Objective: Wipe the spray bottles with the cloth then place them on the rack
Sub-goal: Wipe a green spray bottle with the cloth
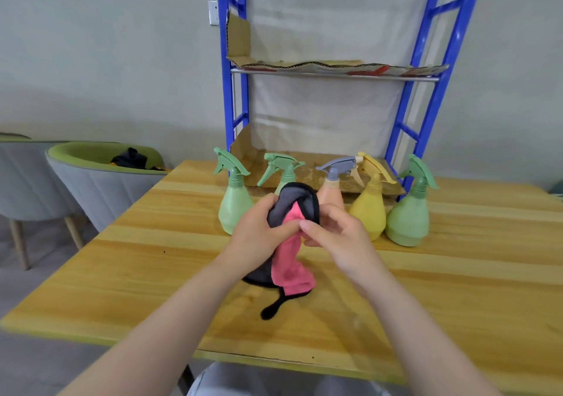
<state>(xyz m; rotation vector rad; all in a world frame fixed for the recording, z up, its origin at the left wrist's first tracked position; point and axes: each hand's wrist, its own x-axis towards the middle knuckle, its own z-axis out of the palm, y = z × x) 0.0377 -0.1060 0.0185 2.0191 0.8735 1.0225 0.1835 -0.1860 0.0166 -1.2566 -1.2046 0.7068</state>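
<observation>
Pink-and-grey cloth (292, 243) hangs bunched between both hands above the worktop (122, 267), left hand (262, 231) and right hand (335, 234) each closing their fingers on it. Five bottles (370, 209) stand in a row just behind, before the blue rack (432, 97).
</observation>
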